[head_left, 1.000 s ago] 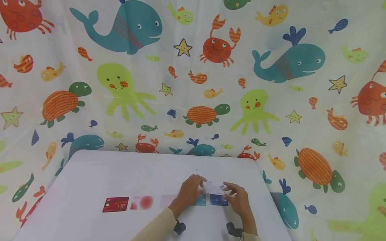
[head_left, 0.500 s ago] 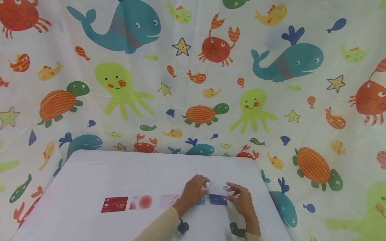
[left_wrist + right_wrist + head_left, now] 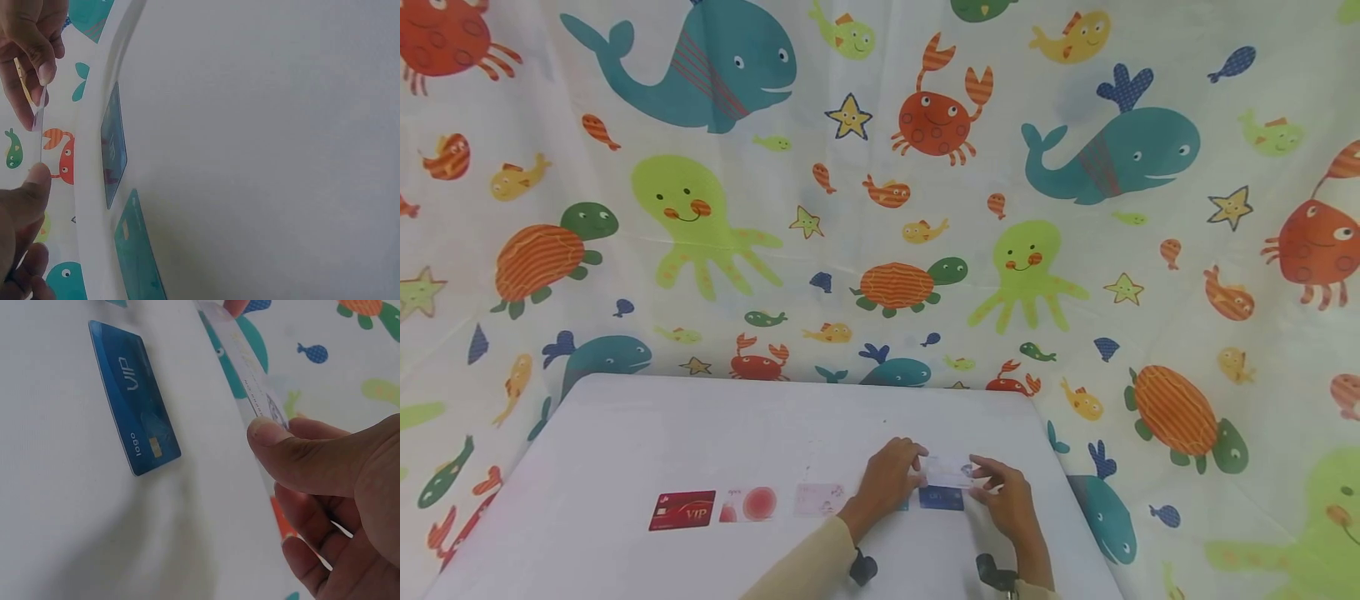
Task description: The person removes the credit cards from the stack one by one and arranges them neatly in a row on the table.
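A white card [image 3: 949,472] with small print is held up over the table between both hands. My left hand [image 3: 886,477] pinches its left end, and my right hand [image 3: 1006,492] pinches the right end between thumb and fingers. In the left wrist view the card appears edge-on, clear of the tabletop. Below it lies a blue VIP card [image 3: 134,400] with a gold chip, flat on the table. Beside that is a teal card [image 3: 137,250], mostly covered by my left hand in the head view.
To the left, in the same row, lie a red VIP card [image 3: 682,510], a pale card with a red circle [image 3: 748,504] and a pale pink card [image 3: 818,498]. The white table [image 3: 700,417] ends before a curtain [image 3: 850,183] printed with sea animals.
Both hands have shifted slightly right with the white card between them. The cards on the table stay in place, while the head view has drifted a little.
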Demonstrator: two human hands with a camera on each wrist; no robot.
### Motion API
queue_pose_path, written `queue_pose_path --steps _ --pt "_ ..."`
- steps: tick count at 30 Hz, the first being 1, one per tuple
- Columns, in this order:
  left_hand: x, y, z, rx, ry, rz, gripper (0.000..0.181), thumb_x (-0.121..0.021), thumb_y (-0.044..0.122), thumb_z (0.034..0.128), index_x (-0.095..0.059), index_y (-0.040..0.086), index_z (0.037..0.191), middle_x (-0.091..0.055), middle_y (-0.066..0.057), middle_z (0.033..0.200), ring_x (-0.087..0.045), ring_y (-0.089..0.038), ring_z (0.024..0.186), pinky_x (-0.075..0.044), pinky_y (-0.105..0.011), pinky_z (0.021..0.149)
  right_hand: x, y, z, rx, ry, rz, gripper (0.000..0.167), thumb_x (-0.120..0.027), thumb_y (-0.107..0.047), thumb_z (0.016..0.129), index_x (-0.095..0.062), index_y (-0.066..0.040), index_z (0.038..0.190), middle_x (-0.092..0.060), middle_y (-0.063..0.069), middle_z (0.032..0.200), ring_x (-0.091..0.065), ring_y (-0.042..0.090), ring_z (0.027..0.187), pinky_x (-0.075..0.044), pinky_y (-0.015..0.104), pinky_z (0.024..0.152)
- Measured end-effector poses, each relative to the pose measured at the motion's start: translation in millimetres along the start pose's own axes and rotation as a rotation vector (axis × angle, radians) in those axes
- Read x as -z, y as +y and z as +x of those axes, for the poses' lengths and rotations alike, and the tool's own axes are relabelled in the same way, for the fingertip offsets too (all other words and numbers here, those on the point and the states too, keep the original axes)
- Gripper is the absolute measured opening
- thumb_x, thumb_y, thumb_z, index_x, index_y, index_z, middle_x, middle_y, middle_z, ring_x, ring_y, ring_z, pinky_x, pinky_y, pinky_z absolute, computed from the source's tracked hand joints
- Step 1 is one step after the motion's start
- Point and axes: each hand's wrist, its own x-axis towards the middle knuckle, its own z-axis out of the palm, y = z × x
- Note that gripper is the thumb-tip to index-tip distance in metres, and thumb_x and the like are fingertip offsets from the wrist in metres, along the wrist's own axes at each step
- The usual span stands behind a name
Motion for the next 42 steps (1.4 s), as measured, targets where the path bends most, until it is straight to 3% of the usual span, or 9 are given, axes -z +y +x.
queue_pose_path --steps 4,12,23,42 --pt "-1.9 3.9 -0.8 0.009 0.001 0.012 0.034 -0.085 0.021 0.0918 -0.074 0.017 0.124 -0.068 0.007 0.095 -0.057 -0.004 0.089 -0.057 -0.021 0.087 2.3 1.9 -0.5 -0.010 0.001 0.004 0.052 -0.083 0.003 0.086 -0.074 -0.017 0.134 -0.079 0.000 0.109 -0.062 0.015 0.093 -0.047 0.028 0.081" --pt "-11.8 5.6 0.3 -0.027 0.019 0.023 0.036 -0.088 0.022 0.0895 -0.075 0.016 0.123 -0.067 0.007 0.091 -0.055 -0.003 0.086 -0.054 -0.018 0.080 4.5 9.5 -1.2 -0.038 -0.003 0.001 0.052 -0.082 0.002 0.087 -0.073 -0.017 0.135 -0.078 0.001 0.110 -0.063 0.016 0.093 -0.048 0.029 0.082" --pt "-21.3 11.2 2.1 -0.040 0.014 0.037 0.038 -0.089 0.023 0.0880 -0.074 0.016 0.122 -0.067 0.008 0.091 -0.054 -0.003 0.087 -0.054 -0.018 0.080 8.6 17.3 -4.1 -0.062 0.009 0.008 0.051 -0.081 0.002 0.089 -0.073 -0.016 0.136 -0.077 0.004 0.112 -0.063 0.017 0.094 -0.048 0.027 0.077" --pt "-36.3 20.7 7.1 -0.030 -0.009 -0.022 0.035 -0.088 0.022 0.0883 -0.075 0.015 0.120 -0.069 0.005 0.091 -0.055 -0.004 0.087 -0.055 -0.019 0.082 14.8 30.5 -5.4 -0.108 0.022 0.003 0.052 -0.080 0.003 0.089 -0.072 -0.015 0.137 -0.077 0.006 0.111 -0.064 0.017 0.092 -0.050 0.023 0.073"
